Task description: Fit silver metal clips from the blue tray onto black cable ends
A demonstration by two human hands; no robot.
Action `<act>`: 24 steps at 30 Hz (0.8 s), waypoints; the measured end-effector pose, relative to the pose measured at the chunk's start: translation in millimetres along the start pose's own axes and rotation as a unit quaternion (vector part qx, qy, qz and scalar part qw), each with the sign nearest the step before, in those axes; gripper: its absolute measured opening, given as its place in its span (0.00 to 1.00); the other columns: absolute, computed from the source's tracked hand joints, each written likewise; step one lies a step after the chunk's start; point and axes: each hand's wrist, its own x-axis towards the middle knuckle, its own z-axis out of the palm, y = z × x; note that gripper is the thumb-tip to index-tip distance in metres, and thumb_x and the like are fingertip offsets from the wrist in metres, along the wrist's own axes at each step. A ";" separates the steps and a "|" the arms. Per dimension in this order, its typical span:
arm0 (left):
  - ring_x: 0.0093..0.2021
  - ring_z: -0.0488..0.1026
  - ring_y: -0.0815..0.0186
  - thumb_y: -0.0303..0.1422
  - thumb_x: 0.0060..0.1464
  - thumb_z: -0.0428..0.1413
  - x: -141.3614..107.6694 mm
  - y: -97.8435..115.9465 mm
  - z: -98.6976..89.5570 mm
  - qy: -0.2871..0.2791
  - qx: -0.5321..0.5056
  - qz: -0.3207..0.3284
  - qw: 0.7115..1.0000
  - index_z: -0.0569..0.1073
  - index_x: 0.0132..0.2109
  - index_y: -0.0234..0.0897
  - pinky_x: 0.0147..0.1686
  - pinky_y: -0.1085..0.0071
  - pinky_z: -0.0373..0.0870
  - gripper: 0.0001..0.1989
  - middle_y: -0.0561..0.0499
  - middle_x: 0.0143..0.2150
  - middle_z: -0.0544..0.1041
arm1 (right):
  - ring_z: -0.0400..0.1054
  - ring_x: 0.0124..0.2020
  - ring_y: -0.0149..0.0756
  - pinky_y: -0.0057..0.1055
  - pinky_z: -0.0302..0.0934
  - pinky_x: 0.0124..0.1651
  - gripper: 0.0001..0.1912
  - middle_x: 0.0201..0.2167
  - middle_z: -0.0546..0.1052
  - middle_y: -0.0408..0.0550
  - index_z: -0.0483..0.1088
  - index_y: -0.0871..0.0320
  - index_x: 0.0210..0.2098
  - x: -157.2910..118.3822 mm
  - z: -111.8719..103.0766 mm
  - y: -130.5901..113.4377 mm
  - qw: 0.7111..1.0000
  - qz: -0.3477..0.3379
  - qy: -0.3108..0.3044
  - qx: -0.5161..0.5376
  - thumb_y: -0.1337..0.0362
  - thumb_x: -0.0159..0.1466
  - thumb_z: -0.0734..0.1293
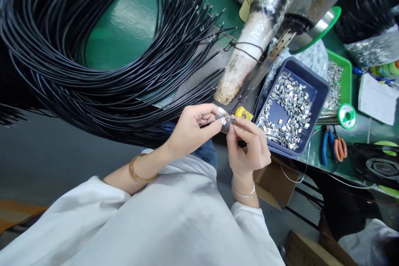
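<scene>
My left hand is closed, with a black cable pinched between thumb and fingers. Pale wrapping, like tape or finger covers, shows on its fingertips. My right hand meets it at the cable's end, thumb and fingers pressed together. Some thin shiny wire or metal shows between the two hands, but what the right fingers pinch is too small to make out. Just beyond the fingertips sits a yellow block. A large bundle of black cables lies to the left, their stripped ends pointing right.
A blue tray of small metal pieces stands right of my hands, with a green tray behind it. A plastic-wrapped tube slants down near my fingers. Solder spool, pliers and paper lie farther right.
</scene>
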 end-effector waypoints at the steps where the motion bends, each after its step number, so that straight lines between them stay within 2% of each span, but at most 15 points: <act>1: 0.21 0.57 0.76 0.29 0.49 0.61 0.1 0.1 -0.1 0.004 -0.010 -0.003 1.000 0.75 0.30 0.33 0.21 0.79 0.56 0.03 0.58 0.20 0.63 | 0.80 0.43 0.32 0.29 0.77 0.45 0.11 0.43 0.84 0.46 0.74 0.55 0.41 0.6 -0.1 -0.5 1.000 0.009 -0.001 0.002 0.74 0.61 0.73; 6: 0.20 0.60 0.77 0.27 0.48 0.60 1.1 2.4 1.5 0.019 -0.033 0.002 0.999 0.75 0.29 0.33 0.19 0.80 0.56 0.02 0.57 0.19 0.68 | 0.80 0.40 0.31 0.27 0.75 0.36 0.08 0.41 0.84 0.44 0.74 0.54 0.38 7.6 -0.6 -1.6 0.997 0.069 -0.023 0.023 0.73 0.62 0.72; 10: 0.20 0.61 0.77 0.25 0.50 0.60 3.1 4.4 3.5 0.029 -0.024 0.033 0.999 0.76 0.29 0.32 0.19 0.81 0.57 0.03 0.57 0.19 0.68 | 0.80 0.41 0.32 0.25 0.72 0.30 0.07 0.40 0.83 0.44 0.75 0.54 0.37 14.1 -0.1 -1.8 0.996 0.081 -0.030 0.029 0.73 0.63 0.72; 16: 0.20 0.61 0.78 0.25 0.53 0.59 2.9 4.3 2.4 0.027 -0.015 0.076 0.997 0.78 0.31 0.31 0.19 0.82 0.57 0.04 0.57 0.21 0.69 | 0.80 0.41 0.32 0.25 0.73 0.32 0.09 0.41 0.83 0.44 0.75 0.54 0.37 17.2 -0.8 -4.5 0.997 0.077 -0.017 0.027 0.74 0.61 0.74; 24: 0.22 0.64 0.75 0.29 0.55 0.59 -0.9 -0.5 0.8 0.026 0.034 0.042 0.998 0.77 0.31 0.32 0.23 0.79 0.62 0.06 0.55 0.23 0.71 | 0.80 0.40 0.33 0.28 0.74 0.35 0.10 0.41 0.84 0.45 0.72 0.54 0.37 10.3 -1.4 -0.7 0.998 0.056 -0.031 0.017 0.74 0.61 0.73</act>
